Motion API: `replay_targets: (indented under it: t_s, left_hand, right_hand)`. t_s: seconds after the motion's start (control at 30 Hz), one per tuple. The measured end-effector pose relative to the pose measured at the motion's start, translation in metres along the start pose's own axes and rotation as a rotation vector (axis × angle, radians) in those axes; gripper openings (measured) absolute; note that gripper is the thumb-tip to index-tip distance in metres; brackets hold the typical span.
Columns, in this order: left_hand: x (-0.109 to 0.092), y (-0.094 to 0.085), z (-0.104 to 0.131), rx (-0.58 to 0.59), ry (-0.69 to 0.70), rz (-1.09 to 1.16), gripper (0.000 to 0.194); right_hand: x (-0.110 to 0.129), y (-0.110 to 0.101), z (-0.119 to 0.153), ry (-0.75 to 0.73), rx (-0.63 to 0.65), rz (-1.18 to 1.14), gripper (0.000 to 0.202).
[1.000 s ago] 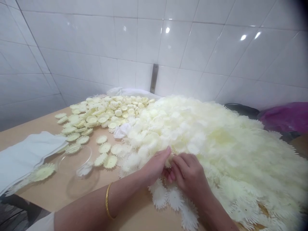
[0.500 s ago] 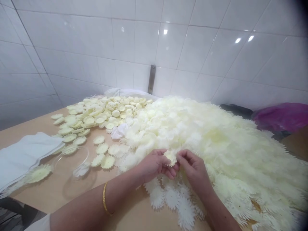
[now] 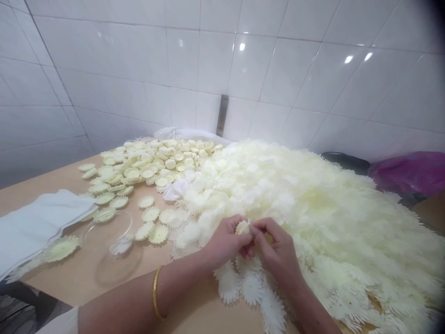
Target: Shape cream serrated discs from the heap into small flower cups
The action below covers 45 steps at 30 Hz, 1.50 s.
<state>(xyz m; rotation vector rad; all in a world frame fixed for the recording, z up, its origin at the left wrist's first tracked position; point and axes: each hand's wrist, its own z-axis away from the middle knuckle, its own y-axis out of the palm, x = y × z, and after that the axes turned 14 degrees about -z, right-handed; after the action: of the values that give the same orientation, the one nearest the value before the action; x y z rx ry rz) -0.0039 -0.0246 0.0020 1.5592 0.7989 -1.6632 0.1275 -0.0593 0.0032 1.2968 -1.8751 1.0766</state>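
Observation:
Between my two hands is a small pale-yellow fabric flower piece (image 3: 243,227) with a toothed edge. My left hand (image 3: 227,239) grips it from the left, thumb and fingers closed round it. The fingertips of my right hand (image 3: 276,246) pinch at its right edge, partly hiding it. Below the hands, several loose white flower cutouts (image 3: 252,285) hang or lie near the table's front. A large heap of thin, pale petal cutouts (image 3: 333,222) spreads behind and to the right of my hands.
Thicker yellow flower pieces (image 3: 149,171) are piled at the back left of the table (image 3: 174,297). A clear round dish (image 3: 130,227) stands at left beside white sheets (image 3: 45,222). A purple bag (image 3: 410,171) lies far right; a tiled wall (image 3: 181,60) rises behind.
My fingers have closed further round the flower piece, which now shows less and looks bunched. My right fingertips have moved slightly left against it. The view has shifted a little.

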Motion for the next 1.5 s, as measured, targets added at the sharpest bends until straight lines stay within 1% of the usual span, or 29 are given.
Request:
replay_targets:
  t_s: [0.07,0.13,0.2,0.27,0.33,0.4,0.5,0.53,0.6,0.7,0.8,0.9,0.93,1.0,1.07,1.13,1.2,1.27,1.33,1.4,1.5]
  left_hand:
    - [-0.0016,0.0004,-0.0001,0.061,-0.018,0.049,0.025]
    - [-0.0041,0.0005,-0.0005,0.096,-0.050,0.137,0.025]
    - [-0.0065,0.0007,-0.0009,0.083,-0.084,0.237,0.024]
    - [-0.0082,0.0012,-0.0010,0.050,-0.107,0.298,0.027]
    - [-0.0088,0.0015,-0.0008,0.040,-0.112,0.290,0.026]
    - [-0.0086,0.0012,-0.0005,0.043,-0.101,0.250,0.020]
    - [-0.0076,-0.0001,0.0000,0.018,-0.091,0.223,0.017]
    - [-0.0074,-0.0006,0.0001,0.000,-0.088,0.223,0.018]
    - [-0.0074,-0.0014,0.0004,-0.019,-0.067,0.225,0.021]
    - [-0.0085,-0.0015,0.0006,0.015,-0.029,0.212,0.028]
    - [-0.0090,-0.0009,0.0007,0.063,-0.017,0.215,0.031]
    - [-0.0072,-0.0004,0.0004,0.080,-0.026,0.260,0.022]
    - [-0.0063,-0.0003,0.0002,0.076,-0.041,0.269,0.022]
    - [-0.0043,-0.0001,-0.0003,0.062,-0.083,0.270,0.030]
    - [-0.0031,-0.0003,-0.0007,0.042,-0.118,0.263,0.033]
    - [-0.0032,-0.0007,-0.0008,0.033,-0.134,0.260,0.033]
    - [-0.0043,-0.0012,-0.0006,0.032,-0.143,0.261,0.034]
    - [-0.0061,-0.0014,-0.0001,0.041,-0.141,0.268,0.033]
    - [-0.0078,-0.0008,0.0005,0.059,-0.125,0.284,0.028]
    - [-0.0089,0.0003,0.0010,0.061,-0.109,0.301,0.020]
    - [-0.0083,0.0017,0.0012,0.019,-0.110,0.269,0.013]
  right_hand:
    - [-0.0005,-0.0005,0.0000,0.016,-0.028,0.022,0.019]
    - [-0.0016,-0.0017,-0.0001,0.056,-0.050,0.016,0.019]
    - [-0.0025,-0.0027,0.0000,0.082,-0.056,0.006,0.020]
    - [-0.0023,-0.0030,0.0003,0.077,-0.050,0.007,0.020]
    - [-0.0008,-0.0027,0.0008,0.066,-0.060,-0.001,0.018]
    - [0.0017,-0.0027,0.0014,0.048,-0.105,-0.015,0.015]
    - [0.0056,-0.0031,0.0026,-0.046,-0.156,0.028,0.013]
    - [0.0065,-0.0030,0.0029,-0.090,-0.145,0.052,0.014]
    - [0.0072,-0.0023,0.0033,-0.158,-0.075,0.088,0.012]
    - [0.0054,0.0001,0.0033,-0.187,0.020,0.133,0.009]
    - [0.0023,0.0017,0.0036,-0.194,0.041,0.207,0.011]
    - [0.0001,0.0017,0.0044,-0.223,0.044,0.294,0.014]
    - [-0.0003,0.0017,0.0045,-0.217,0.038,0.310,0.015]
    - [-0.0010,0.0017,0.0042,-0.159,0.009,0.288,0.016]
    - [-0.0013,0.0015,0.0030,-0.039,-0.023,0.178,0.016]
    - [-0.0008,0.0009,0.0014,0.111,-0.028,-0.012,0.019]
    - [0.0005,0.0000,0.0000,0.243,-0.004,-0.223,0.021]
    - [0.0025,-0.0008,-0.0010,0.331,0.016,-0.395,0.024]
    - [0.0044,-0.0011,-0.0015,0.370,0.023,-0.502,0.025]
    - [0.0056,-0.0011,-0.0017,0.377,0.034,-0.550,0.026]
    - [0.0059,-0.0006,-0.0016,0.350,0.047,-0.497,0.027]
